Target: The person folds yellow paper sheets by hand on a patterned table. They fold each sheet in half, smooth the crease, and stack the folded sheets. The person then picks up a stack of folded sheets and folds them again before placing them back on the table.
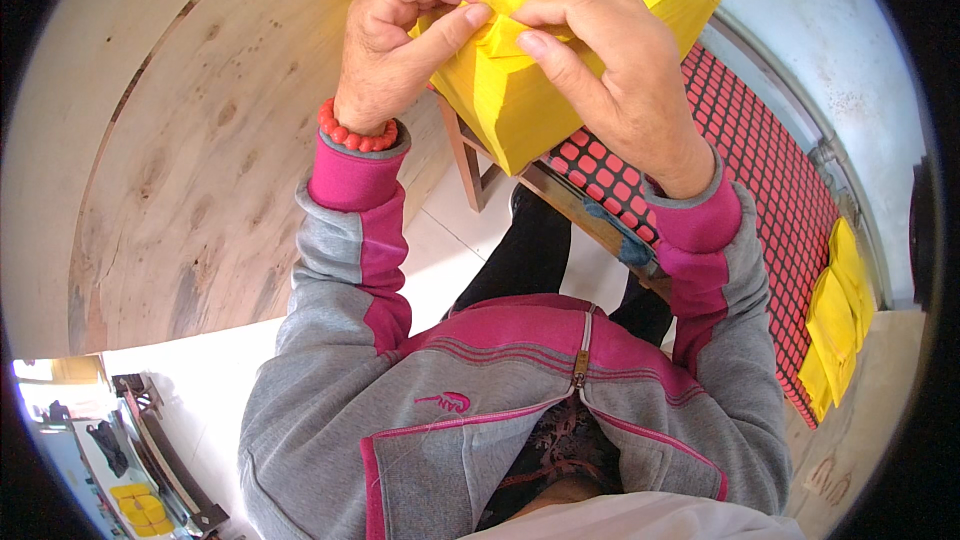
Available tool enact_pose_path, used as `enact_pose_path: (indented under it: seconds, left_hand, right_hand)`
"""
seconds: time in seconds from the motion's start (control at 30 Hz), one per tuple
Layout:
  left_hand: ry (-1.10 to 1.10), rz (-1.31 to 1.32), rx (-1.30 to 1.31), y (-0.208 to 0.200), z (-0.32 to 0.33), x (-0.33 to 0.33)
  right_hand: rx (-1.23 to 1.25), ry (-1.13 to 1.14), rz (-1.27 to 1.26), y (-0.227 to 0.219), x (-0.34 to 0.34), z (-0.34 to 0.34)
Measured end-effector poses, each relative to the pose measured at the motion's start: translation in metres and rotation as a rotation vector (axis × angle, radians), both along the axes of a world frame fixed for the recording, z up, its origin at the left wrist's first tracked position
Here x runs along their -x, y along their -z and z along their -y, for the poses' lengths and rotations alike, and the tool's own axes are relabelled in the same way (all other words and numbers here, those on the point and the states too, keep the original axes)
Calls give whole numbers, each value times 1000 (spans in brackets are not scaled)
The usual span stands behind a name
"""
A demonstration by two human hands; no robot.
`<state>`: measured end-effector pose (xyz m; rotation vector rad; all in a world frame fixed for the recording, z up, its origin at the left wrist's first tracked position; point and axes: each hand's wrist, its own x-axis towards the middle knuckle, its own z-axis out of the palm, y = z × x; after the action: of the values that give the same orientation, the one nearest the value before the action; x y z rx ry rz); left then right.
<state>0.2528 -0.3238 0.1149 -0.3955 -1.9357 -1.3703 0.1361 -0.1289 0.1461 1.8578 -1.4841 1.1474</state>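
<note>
At the top centre of the frame both hands work a folded yellow sheet (505, 2) lying on a thick yellow paper stack (560, 70). The left hand (395, 50) is curled nearly closed, thumb and fingertips pinching the sheet's left edge; the right hand (610, 60) is half open, fingers spread and pressing the fold. To the right lies a red gridded mat (760, 170), and a wooden panel (190, 160) fills the left.
</note>
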Motion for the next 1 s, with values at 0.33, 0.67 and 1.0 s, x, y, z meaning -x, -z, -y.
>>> enact_pose_path:
  seconds: [0.33, 0.67, 1.0]
  left_hand:
    - [46, -66, 52, 1, 1, 2]
    - [84, -62, 142, -4, 6, 0]
    - [34, -38, 137, -3, 4, 1]
  right_hand:
    - [22, -26, 29, 6, 1, 5]
    - [23, -30, 59, 6, -1, 3]
    - [155, -47, 60, 16, 3, 13]
